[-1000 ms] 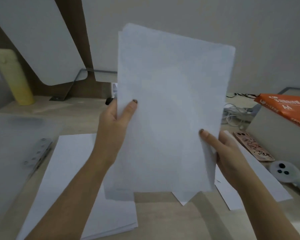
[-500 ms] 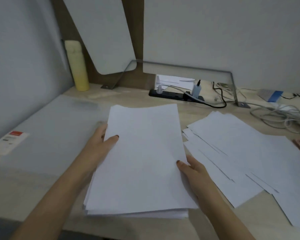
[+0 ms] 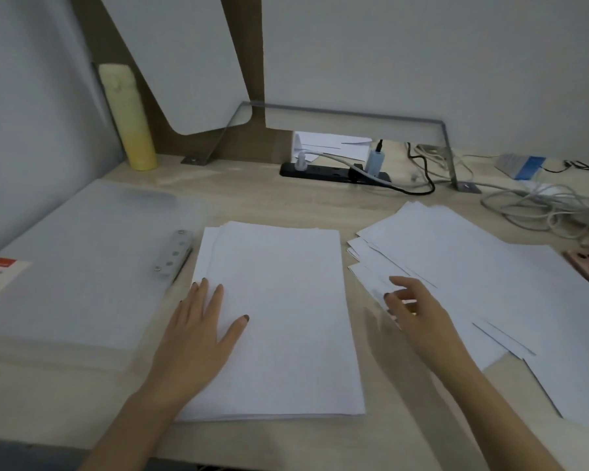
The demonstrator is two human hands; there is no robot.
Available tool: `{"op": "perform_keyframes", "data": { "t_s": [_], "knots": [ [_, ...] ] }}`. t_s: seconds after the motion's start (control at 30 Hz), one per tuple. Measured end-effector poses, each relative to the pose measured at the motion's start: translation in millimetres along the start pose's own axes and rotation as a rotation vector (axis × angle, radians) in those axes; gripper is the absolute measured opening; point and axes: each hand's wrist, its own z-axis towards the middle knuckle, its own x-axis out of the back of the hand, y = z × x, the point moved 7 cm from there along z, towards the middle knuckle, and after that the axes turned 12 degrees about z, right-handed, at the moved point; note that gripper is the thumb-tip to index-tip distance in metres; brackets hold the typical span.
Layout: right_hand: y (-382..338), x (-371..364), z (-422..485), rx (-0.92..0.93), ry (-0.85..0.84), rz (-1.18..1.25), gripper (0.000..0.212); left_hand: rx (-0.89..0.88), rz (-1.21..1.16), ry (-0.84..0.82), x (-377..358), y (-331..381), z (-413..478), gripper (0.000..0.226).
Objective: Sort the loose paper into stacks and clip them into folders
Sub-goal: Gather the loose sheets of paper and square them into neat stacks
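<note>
The squared stack of paper [image 3: 286, 317], held upright in both hands a second ago, now lies flat at the middle of the counter [image 3: 286, 198] near its front edge, just beside the metal clip [image 3: 176, 253] of the translucent folder [image 3: 82, 260] that lies open toward the left edge. The left hand [image 3: 198, 338] rests on the stack's left side with fingers straight and slightly apart, while the right hand [image 3: 419, 311] has let go and reaches, fingers loosely spread and holding nothing, over the near edge of the loose sheets [image 3: 473, 266] fanned toward the right edge. One stack looks ready for clipping, but more sheets remain to gather.
</note>
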Motion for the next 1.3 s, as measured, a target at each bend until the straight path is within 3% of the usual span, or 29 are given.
{"op": "perform_keyframes", "data": {
  "t_s": [0.07,0.17,0.27,0.4,0.5,0.57,0.7,0.93,1.07,1.13,1.3],
  "knots": [
    [9.1,37.9,12.9,0.062,0.106,-0.176,0.033,-0.017,0.024,0.005,5.6,5.7,0.7,0.069],
    [39.3,90.4,27.2,-0.059,0.23,-0.403,0.038,-0.105,-0.042,0.052,21.5,37.0,3.1,0.066],
    [63.7,106.4,22.1,-0.171,0.165,-0.523,0.045,-0.225,-0.127,0.067,29.9,83.0,8.2,0.063],
    [61.1,105.0,6.5,-0.033,0.109,-0.671,0.041,-0.388,-0.138,-0.025,12.5,149.4,22.9,0.061],
    [66.3,113.9,6.4,-0.01,0.055,-0.493,0.03,-0.426,-0.107,-0.119,-9.3,189.1,38.3,0.063],
    [70.0,134.6,11.1,-0.045,0.114,-0.329,0.026,-0.408,-0.006,-0.139,-24.9,204.1,46.8,0.069],
    [87.0,187.3,41.2,-0.134,0.232,-0.387,0.039,-0.42,0.182,-0.113,-50.5,219.3,50.1,0.08],
    [101.0,208.8,110.0,-0.291,0.22,-0.321,0.063,-0.422,0.192,-0.04,-51.9,222.4,49.9,0.093],
    [100.0,212.7,124.4,-0.362,0.227,-0.489,0.054,-0.435,0.193,-0.005,-51.9,223.0,49.6,0.111],
    [96.9,210.4,127.3,-0.372,0.176,-0.454,0.035,-0.441,0.198,0.001,-53.6,222.4,50.8,0.116],
    [93.3,191.7,117.0,-0.441,0.007,-0.427,0.039,-0.419,0.158,-0.02,-52.2,223.4,50.4,0.097]
  ]
}}
